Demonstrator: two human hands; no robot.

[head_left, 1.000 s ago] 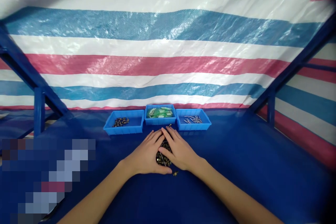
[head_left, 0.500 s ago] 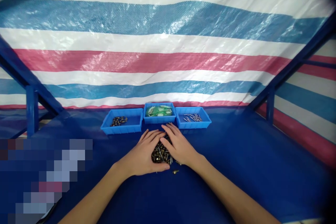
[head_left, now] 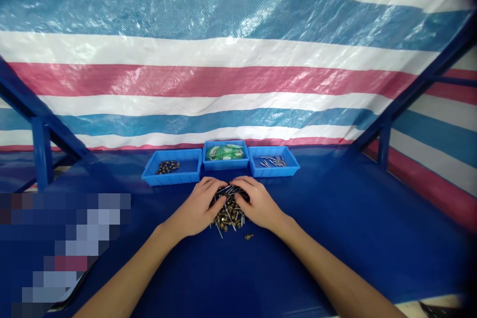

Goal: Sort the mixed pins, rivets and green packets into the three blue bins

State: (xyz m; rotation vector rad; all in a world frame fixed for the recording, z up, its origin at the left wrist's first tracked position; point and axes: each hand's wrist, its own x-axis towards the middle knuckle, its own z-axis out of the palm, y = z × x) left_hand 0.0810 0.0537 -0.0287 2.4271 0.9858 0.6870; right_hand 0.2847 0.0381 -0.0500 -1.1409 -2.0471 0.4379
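A mixed heap of brass-coloured bolts and thin silver nails or pins (head_left: 228, 217) lies on the blue tabletop (head_left: 231, 278). My left hand (head_left: 201, 207) curves around the heap's left side, its thumb over the pieces. Opposite it, my right hand (head_left: 259, 203) cups the right side, fingers bent over the far edge and thumb apart. Both hands touch the heap from the sides without gripping it; the far part of the heap is partly hidden under the fingers. One loose brass-coloured bolt (head_left: 249, 236) rests in front of the heap, near my right wrist.
Behind the heap stand three blue trays: the left tray (head_left: 188, 163) with brass-coloured bolts, the middle tray (head_left: 225, 164) with green-and-white packets, the right tray (head_left: 276, 172) with silver nails or pins. Blue frame bars (head_left: 383, 144) and striped sheeting (head_left: 223, 79) enclose the table.
My left thumb has drawn up from the heap's near edge onto its left side, uncovering the front. My right fingers have curled in. The camera view has tilted slightly down.
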